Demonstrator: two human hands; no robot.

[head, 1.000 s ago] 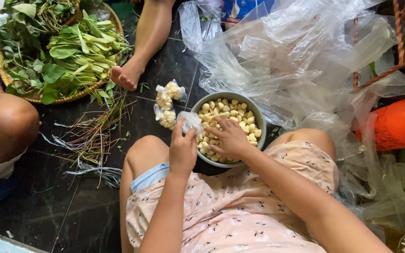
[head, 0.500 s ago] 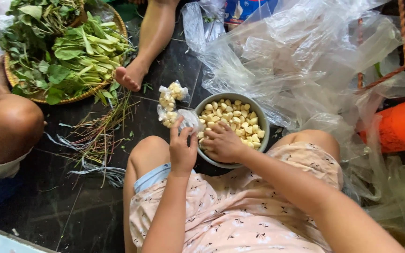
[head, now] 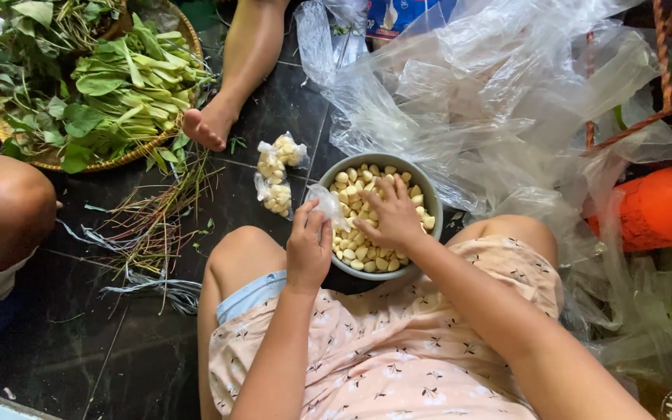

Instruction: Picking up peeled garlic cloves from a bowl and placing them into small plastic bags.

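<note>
Left hand [head: 307,247] pinches a small clear plastic bag [head: 327,204] at the 9 o'clock rim of the round grey bowl [head: 423,185]; fingers closed on the film. Right hand [head: 393,216] lies spread, palm down, among the peeled pale garlic cloves [head: 355,247] inside the bowl; whether it grasps any I cannot tell. Judged step: portioning cloves into the bag. Next move calls for holding the bag mouth open. At 10 o'clock, two filled clear bags of cloves [head: 276,177] lie on the dark tile floor [head: 79,342]. Farther, at 11 o'clock, a woven basket of green leaves [head: 87,89].
</note>
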